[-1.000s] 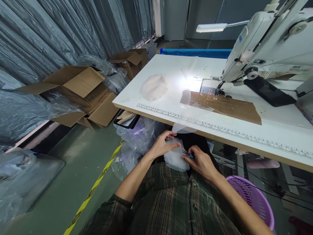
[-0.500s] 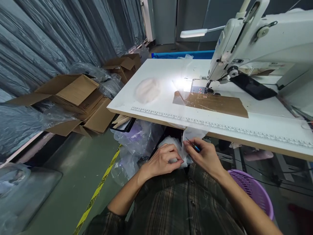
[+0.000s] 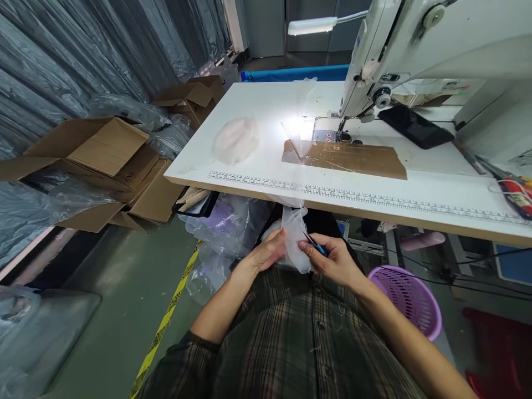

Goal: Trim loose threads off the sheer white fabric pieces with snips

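Looking down at our lap, we find a piece of sheer white fabric (image 3: 296, 244) held upright between our two hands, just in front of the near edge of the bench (image 3: 193, 152). Our left hand (image 3: 268, 252) lies along the fabric's left side with its fingers mostly extended, probably to steady it; blur keeps us from telling whether they pinch it. In our right hand (image 3: 334, 257), the fingers are wrapped around blue-handled thread snips (image 3: 319, 248), the blades pointing up and away beside the fabric's right edge, a hold that seems meant to keep the tips near the cloth. On the bench, a slim lamp (image 3: 311, 26) hangs near the sewing machine (image 3: 374, 55), presumably placed to brighten the needle area. A brown strip (image 3: 353, 160) lies in front of the needle, a dark phone (image 3: 415, 126) rests to its right, and a pale round bundle (image 3: 236, 141) sits to the left. As for containers, a purple basket (image 3: 436, 326) stands on the floor at our right, its contents too unclear to name. Below the bench's left end, a black tray (image 3: 211, 205) holds tan, paper-like pieces. Further left, a flapped cardboard box (image 3: 110, 149) has clear plastic around it; its inside is hidden.
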A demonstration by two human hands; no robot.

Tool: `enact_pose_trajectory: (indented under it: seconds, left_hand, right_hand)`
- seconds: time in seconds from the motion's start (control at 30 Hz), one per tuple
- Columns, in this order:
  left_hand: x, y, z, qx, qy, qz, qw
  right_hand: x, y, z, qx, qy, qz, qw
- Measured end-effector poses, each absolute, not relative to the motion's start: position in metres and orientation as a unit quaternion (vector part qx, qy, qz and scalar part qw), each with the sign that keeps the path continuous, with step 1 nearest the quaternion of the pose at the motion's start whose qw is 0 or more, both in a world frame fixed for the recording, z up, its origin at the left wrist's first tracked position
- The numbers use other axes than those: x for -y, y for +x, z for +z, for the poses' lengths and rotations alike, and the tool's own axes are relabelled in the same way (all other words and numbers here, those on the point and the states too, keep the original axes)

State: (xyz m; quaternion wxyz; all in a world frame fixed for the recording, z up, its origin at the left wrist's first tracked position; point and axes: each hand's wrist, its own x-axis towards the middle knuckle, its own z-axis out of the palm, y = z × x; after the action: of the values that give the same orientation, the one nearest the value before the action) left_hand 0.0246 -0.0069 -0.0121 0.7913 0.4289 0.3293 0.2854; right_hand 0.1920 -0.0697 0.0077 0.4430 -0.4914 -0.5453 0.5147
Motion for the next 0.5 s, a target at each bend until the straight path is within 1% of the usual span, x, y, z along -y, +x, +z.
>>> enact_pose_trajectory:
  seconds: [0.03,0.1,0.27,0.33,0.43,0.5]
  left_hand:
    - [0.009,0.030,-0.013,-0.316,0.393,0.247,0.827]
    - [0.013,0.039,-0.013,-0.326,0.349,0.242,0.845]
    - [0.009,0.047,-0.012,-0.388,0.289,0.404,0.776]
    - [0.007,0.048,-0.012,-0.392,0.282,0.429,0.764]
    - [0.008,0.048,-0.013,-0.397,0.285,0.424,0.762]
    - [0.010,0.049,-0.013,-0.398,0.290,0.418,0.764]
  right_hand:
    - [0.071,0.192,0.005,0.533,-0.496,0.520,0.446]
    - [0.074,0.193,-0.002,0.495,-0.520,0.521,0.461]
    - [0.079,0.203,-0.021,0.325,-0.594,0.465,0.571]
    - [0.080,0.207,-0.026,0.290,-0.592,0.451,0.602]
    - [0.078,0.210,-0.027,0.314,-0.593,0.439,0.598]
    - [0.075,0.208,-0.023,0.379,-0.597,0.409,0.577]
